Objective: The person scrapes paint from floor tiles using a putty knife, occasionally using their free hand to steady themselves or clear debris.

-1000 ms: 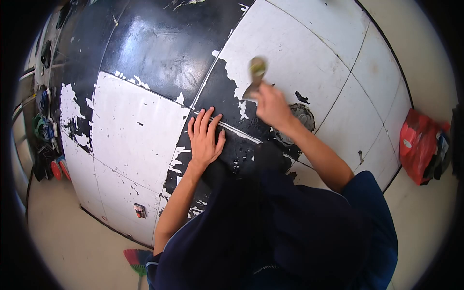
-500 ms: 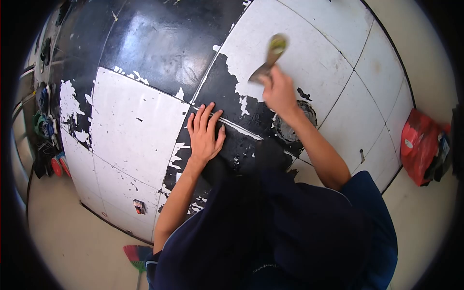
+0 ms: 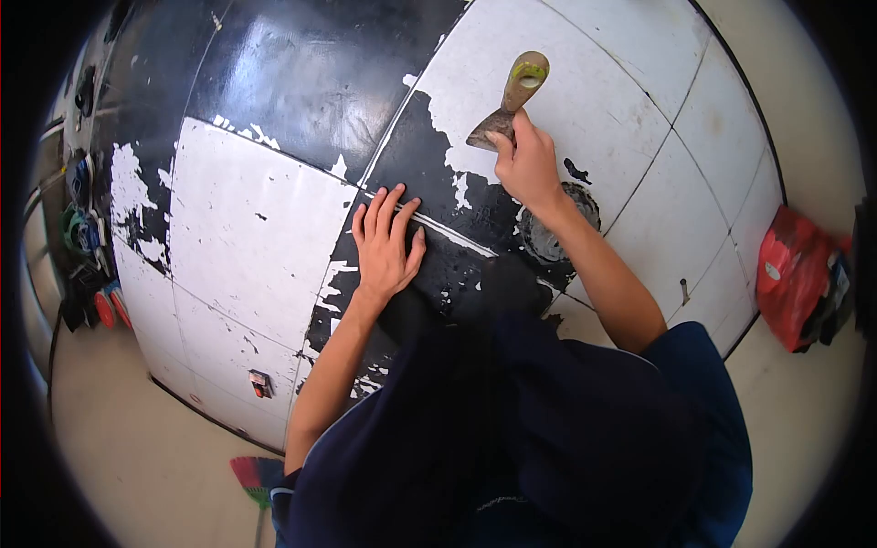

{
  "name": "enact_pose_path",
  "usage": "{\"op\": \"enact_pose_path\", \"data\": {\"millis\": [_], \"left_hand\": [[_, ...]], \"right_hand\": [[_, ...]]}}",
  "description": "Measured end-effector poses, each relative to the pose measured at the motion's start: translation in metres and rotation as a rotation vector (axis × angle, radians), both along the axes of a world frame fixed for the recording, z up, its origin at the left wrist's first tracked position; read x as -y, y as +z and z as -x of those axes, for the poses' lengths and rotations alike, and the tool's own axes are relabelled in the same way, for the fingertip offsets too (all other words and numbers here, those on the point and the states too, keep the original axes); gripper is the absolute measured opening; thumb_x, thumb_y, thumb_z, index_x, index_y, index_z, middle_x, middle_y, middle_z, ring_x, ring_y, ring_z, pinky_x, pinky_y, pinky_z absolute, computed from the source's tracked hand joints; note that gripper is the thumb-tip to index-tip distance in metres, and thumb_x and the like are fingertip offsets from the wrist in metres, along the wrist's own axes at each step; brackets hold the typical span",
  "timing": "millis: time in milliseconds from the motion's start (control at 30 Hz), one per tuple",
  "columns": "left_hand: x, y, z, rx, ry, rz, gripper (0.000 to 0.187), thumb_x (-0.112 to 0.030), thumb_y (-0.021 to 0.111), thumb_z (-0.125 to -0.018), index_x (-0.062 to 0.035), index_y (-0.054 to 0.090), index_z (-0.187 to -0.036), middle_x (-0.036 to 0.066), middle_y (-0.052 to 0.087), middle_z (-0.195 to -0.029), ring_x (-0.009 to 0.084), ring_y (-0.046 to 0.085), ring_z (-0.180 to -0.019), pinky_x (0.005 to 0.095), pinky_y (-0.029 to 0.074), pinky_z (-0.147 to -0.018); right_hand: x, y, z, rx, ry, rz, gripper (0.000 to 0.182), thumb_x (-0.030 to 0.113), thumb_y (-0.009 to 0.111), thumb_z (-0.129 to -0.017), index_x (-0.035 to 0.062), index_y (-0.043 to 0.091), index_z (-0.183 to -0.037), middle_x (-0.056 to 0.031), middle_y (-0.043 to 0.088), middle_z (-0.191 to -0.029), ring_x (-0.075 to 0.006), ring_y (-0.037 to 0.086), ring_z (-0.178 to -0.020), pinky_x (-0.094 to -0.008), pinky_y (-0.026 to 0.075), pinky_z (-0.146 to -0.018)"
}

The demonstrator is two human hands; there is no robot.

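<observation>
Jutting forward from the right hand point(image 3: 530, 164): 1 scraper point(image 3: 512, 102), above or on a white tile point(image 3: 594, 105), ahead and to the right of the left hand point(image 3: 384, 247); whether the blade touches the tile cannot be told.

Right hand: fingers curled, thumb and fingers pinching the scraper at its blade; the handle points away from the person, its end free. Left hand: fingers spread, laid palm down across a pale seam point(image 3: 457, 234) in the black coating point(image 3: 411, 146), well apart from the scraper.

Containers: 1 red plastic bag point(image 3: 790, 274), far right, beyond the dark edge of the tiled floor point(image 3: 251, 265); dark contents showing at its right side, too unclear to name.

Condition of scraper: blade flared, dull grey-brown, smeared; handle tan and rounded, yellow-green patch near the end, 1 pale hole within it.

Surroundings: black coating ragged at its borders, white flecks through it. 1 round grey fixture point(image 3: 548, 228), beside the right wrist. 1 small bolt-like piece point(image 3: 684, 292), right. 1 small black-and-orange object point(image 3: 261, 384), left. 1 broom head point(image 3: 254, 473), pink, dark and green, lower left.
</observation>
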State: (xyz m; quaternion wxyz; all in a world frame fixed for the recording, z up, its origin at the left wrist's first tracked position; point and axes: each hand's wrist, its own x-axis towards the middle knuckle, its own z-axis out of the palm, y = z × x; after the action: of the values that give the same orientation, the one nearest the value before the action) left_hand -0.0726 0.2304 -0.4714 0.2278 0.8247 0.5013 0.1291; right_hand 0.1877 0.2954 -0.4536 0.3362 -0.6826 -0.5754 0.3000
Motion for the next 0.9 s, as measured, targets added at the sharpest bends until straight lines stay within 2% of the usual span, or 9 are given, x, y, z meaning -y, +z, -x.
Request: {"op": "enact_pose_path", "data": {"millis": [133,233,267,367,500,533,700,767,900], "left_hand": [[-0.004,0.003,0.0,0.005,0.008,-0.011,0.045,-0.02,0.066,-0.088,-0.0127,0.061,-0.133,0.009,0.049,-0.15,0.0292,0.039,-0.143,0.0499,0.02,-0.119],[0.001,0.002,-0.002,0.012,0.02,-0.01,0.045,-0.02,0.065,-0.089,-0.0126,0.061,-0.133,0.009,0.049,-0.15,0.0294,0.039,-0.143,0.0501,0.02,-0.119],[-0.001,0.003,-0.002,0.014,0.024,-0.004,0.045,-0.02,0.065,-0.089,-0.0126,0.061,-0.133,0.009,0.049,-0.15,0.0295,0.039,-0.143,0.0501,0.02,-0.119],[-0.003,0.003,0.0,0.011,0.014,-0.007,0.045,-0.02,0.066,-0.089,-0.0127,0.061,-0.133,0.009,0.049,-0.15,0.0294,0.04,-0.143,0.0499,0.021,-0.119],[-0.002,0.001,-0.001,0.015,0.014,-0.005,0.046,-0.02,0.065,-0.089,-0.0117,0.06,-0.134,0.01,0.048,-0.151,0.0306,0.038,-0.144,0.0498,0.019,-0.12],[-0.001,0.003,0.0,0.01,0.003,0.003,0.047,-0.02,0.065,-0.089,-0.0112,0.059,-0.135,0.011,0.048,-0.151,0.0312,0.037,-0.145,0.0499,0.019,-0.12],[0.0,0.001,-0.001,0.008,0.015,-0.005,0.046,-0.02,0.066,-0.088,-0.0134,0.061,-0.133,0.009,0.049,-0.15,0.0292,0.039,-0.143,0.0499,0.02,-0.119],[-0.001,0.003,-0.001,0.002,0.023,0.007,0.046,-0.02,0.066,-0.088,-0.0133,0.061,-0.134,0.009,0.049,-0.151,0.0294,0.039,-0.143,0.05,0.02,-0.119],[-0.001,0.002,-0.001,0.001,0.017,-0.008,0.045,-0.021,0.065,-0.089,-0.0134,0.061,-0.133,0.009,0.049,-0.15,0.0293,0.039,-0.143,0.0498,0.02,-0.119]], "right_hand": [[0.021,-0.013,0.016,0.045,0.253,-0.231,0.015,0.0,0.063,-0.091,-0.0035,0.055,-0.103,-0.0231,0.067,-0.08,-0.0469,0.066,-0.076,-0.0473,0.052,-0.066],[-0.001,-0.002,0.002,-0.037,-0.026,0.023,0.018,-0.001,0.063,-0.089,-0.0039,0.057,-0.105,-0.0253,0.067,-0.092,-0.0461,0.066,-0.086,-0.0483,0.053,-0.072],[0.004,0.002,0.004,-0.018,0.034,0.114,0.019,0.0,0.062,-0.087,-0.0033,0.057,-0.105,-0.0258,0.066,-0.091,-0.048,0.064,-0.087,-0.0523,0.052,-0.074],[0.016,-0.003,0.008,0.059,0.309,-0.167,0.016,0.0,0.063,-0.088,-0.0021,0.056,-0.102,-0.0247,0.067,-0.089,-0.0465,0.065,-0.086,-0.052,0.052,-0.072],[0.0,-0.007,0.007,-0.078,0.086,-0.035,0.024,-0.005,0.059,-0.083,-0.0023,0.058,-0.107,-0.0239,0.065,-0.088,-0.0451,0.065,-0.086,-0.0512,0.053,-0.077],[0.009,-0.001,0.01,0.066,0.25,-0.127,0.013,0.001,0.059,-0.092,-0.0022,0.056,-0.104,-0.0255,0.065,-0.088,-0.0488,0.063,-0.085,-0.0518,0.051,-0.072],[-0.003,-0.011,0.002,-0.026,0.039,-0.108,0.011,0.003,0.06,-0.093,-0.0018,0.056,-0.102,-0.0249,0.063,-0.083,-0.0489,0.063,-0.078,-0.0497,0.051,-0.067],[0.008,-0.011,0.004,0.033,0.108,-0.022,0.009,0.003,0.061,-0.094,-0.0021,0.056,-0.1,-0.0224,0.065,-0.079,-0.0471,0.064,-0.075,-0.0479,0.052,-0.065],[0.005,-0.007,0.008,0.021,0.154,-0.182,0.01,0.002,0.061,-0.093,-0.0029,0.055,-0.099,-0.0226,0.066,-0.079,-0.0472,0.065,-0.075,-0.0488,0.052,-0.064]]}}
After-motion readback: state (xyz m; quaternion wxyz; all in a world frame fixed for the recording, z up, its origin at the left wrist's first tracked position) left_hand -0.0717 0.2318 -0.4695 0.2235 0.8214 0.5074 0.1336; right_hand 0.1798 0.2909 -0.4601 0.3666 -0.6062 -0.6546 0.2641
